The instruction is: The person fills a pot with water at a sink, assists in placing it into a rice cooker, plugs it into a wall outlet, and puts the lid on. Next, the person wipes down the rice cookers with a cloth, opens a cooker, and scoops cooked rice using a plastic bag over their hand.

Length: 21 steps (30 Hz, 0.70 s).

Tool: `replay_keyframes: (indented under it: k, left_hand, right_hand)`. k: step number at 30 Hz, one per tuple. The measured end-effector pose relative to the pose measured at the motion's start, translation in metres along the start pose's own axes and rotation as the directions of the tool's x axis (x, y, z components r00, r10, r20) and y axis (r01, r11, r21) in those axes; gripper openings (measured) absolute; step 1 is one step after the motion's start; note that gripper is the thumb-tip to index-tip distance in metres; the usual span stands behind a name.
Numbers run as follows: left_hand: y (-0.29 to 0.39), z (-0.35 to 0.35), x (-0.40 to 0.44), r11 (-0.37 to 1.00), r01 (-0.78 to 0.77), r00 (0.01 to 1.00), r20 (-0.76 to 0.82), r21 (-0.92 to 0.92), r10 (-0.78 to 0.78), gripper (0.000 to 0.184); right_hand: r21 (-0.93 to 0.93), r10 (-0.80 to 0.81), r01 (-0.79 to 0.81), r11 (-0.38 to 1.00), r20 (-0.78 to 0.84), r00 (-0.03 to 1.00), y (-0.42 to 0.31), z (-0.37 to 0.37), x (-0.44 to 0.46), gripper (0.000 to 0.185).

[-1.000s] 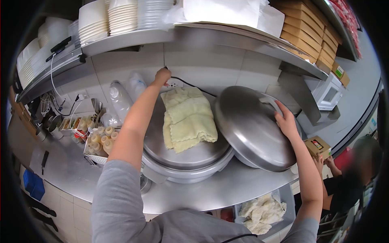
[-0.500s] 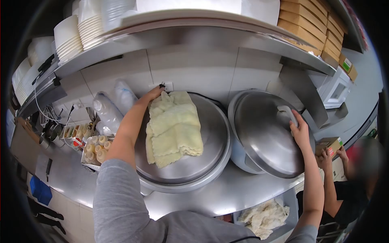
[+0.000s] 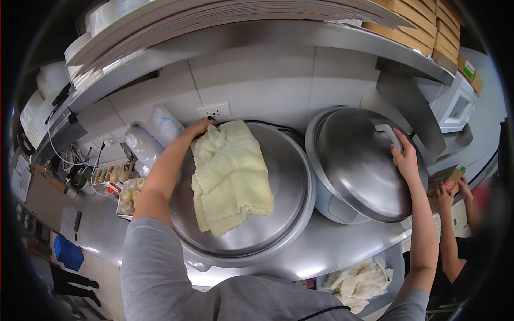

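Observation:
At the wall, my left hand [image 3: 201, 127] is closed on a small black plug [image 3: 211, 119], just below the wall outlet [image 3: 216, 111]. A folded pale yellow towel [image 3: 233, 176] lies close by on the round steel lid [image 3: 286, 187] of a large cooker [image 3: 243, 261]. My right hand [image 3: 406, 160] grips the grey handle [image 3: 387, 134] of a steel pot lid [image 3: 358, 166]. That lid sits tilted over a second cooker [image 3: 333, 200], its near right edge jutting past the rim. What is inside is hidden.
Squeeze bottles [image 3: 130, 193] and plastic-wrapped cups [image 3: 143, 143] stand at left. Overhead runs a metal shelf [image 3: 267, 35] with stacked boxes [image 3: 399, 35]. Below the counter edge, a grey tub [image 3: 395, 262] holds white cloth [image 3: 357, 283]. At right, another person's hands [image 3: 442, 198] hold a box.
My left hand has drawn slightly down from the outlet, whose sockets now show. My right hand stays on the lid handle. The whole view has shifted a little.

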State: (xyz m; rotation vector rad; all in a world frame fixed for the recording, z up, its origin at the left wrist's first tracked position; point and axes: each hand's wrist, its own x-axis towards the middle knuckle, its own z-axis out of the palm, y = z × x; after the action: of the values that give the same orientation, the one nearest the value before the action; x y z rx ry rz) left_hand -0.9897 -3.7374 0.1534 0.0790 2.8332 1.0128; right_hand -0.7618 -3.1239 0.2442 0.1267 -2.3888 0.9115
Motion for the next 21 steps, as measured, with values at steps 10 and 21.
replay_keyframes:
  k: [10, 21]
  left_hand:
    - [0.022, -0.003, 0.040, 0.827, 0.094, 0.996, -0.055, 0.555, -0.077, 0.039]
    - [0.073, 0.008, 0.014, 0.821, 0.347, 0.924, -0.314, 0.453, -0.217, 0.035]
  right_hand:
    - [-0.044, 0.003, -0.004, 0.999, -0.023, 1.000, -0.007, -0.011, -0.002, 0.045]
    - [-0.044, 0.055, -0.058, 0.997, -0.075, 0.996, 0.008, -0.010, 0.009, 0.043]
